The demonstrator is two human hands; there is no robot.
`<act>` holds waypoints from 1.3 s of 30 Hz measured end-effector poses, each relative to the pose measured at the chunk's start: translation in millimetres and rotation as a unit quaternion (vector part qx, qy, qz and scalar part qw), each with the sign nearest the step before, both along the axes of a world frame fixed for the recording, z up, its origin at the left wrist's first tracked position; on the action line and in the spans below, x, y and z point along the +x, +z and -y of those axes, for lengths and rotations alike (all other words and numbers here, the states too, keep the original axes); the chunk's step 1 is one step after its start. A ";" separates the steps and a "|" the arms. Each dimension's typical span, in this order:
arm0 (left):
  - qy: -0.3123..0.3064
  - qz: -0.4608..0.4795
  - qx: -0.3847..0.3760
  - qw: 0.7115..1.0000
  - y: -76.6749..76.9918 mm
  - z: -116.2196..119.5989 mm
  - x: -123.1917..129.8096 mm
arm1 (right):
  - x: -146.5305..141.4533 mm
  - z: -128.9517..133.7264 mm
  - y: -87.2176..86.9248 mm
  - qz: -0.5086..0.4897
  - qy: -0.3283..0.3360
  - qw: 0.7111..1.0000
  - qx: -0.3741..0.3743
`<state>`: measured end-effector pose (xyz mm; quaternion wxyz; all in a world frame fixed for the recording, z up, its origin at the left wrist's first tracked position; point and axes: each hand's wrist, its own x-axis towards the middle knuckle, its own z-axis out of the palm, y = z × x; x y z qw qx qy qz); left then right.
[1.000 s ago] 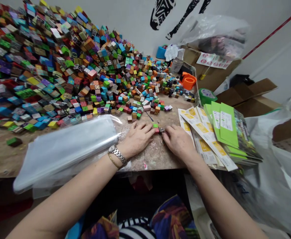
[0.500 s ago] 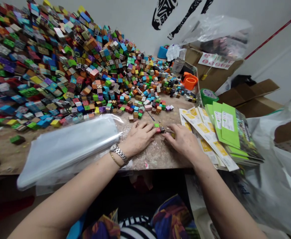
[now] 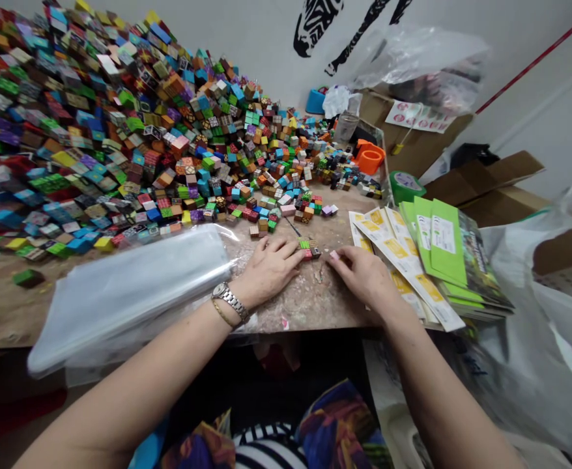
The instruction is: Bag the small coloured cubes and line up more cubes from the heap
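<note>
On the bare tabletop a small cluster of cube blocks, green, red, tan and dark, sits between my two hands. My left hand lies palm down with its fingers stretched out, fingertips touching the cluster's left side. To the right of the blocks, and apart from them, my right hand has its thumb and forefinger drawn together. A small pale pink spot shows at those tips; whether it is a nail or a held thing cannot be told.
A large heap of coloured cube blocks covers the back left. Clear plastic bags lie left of my hands. Sticker sheets and green booklets are stacked at right, near green tape and an orange holder.
My right hand has drawn slightly away from the block cluster, and its thumb and forefinger have come together. My left hand stays against the blocks. The whole view has shifted a little.
</note>
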<state>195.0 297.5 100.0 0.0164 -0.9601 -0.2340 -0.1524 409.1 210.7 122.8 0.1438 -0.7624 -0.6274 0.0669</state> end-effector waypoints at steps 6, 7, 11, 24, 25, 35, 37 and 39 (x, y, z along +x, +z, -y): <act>-0.001 -0.002 0.002 1.000 -2.8 -2.4 1.4 | -6.4 -32.5 5.5 -0.025 -0.055 0.998 -0.012; 0.002 -0.003 0.000 1.000 -3.0 -2.7 1.6 | -8.4 -35.5 6.3 -0.028 -0.050 0.998 -0.015; 0.003 -0.007 -0.002 1.000 -2.9 -2.5 1.6 | -9.4 -36.7 7.3 -0.048 -0.028 0.998 -0.014; -0.005 0.018 0.013 1.000 -4.7 -3.3 1.4 | -15.5 -22.7 -11.8 0.021 -0.002 0.999 0.030; -0.005 0.017 0.010 1.000 -4.0 -3.2 1.3 | -13.9 -22.6 -12.8 0.015 0.001 0.999 0.032; 0.033 0.059 -0.011 0.998 0.1 1.1 -2.9 | 25.3 -29.5 -25.4 -0.031 0.165 0.982 0.091; 0.052 0.078 -0.012 0.996 -1.2 -0.5 -3.5 | 30.4 -34.2 -27.3 -0.041 0.186 0.979 0.073; 0.063 0.089 -0.019 0.994 -2.1 -2.6 -3.8 | 33.6 -38.6 -28.1 -0.048 0.198 0.977 0.058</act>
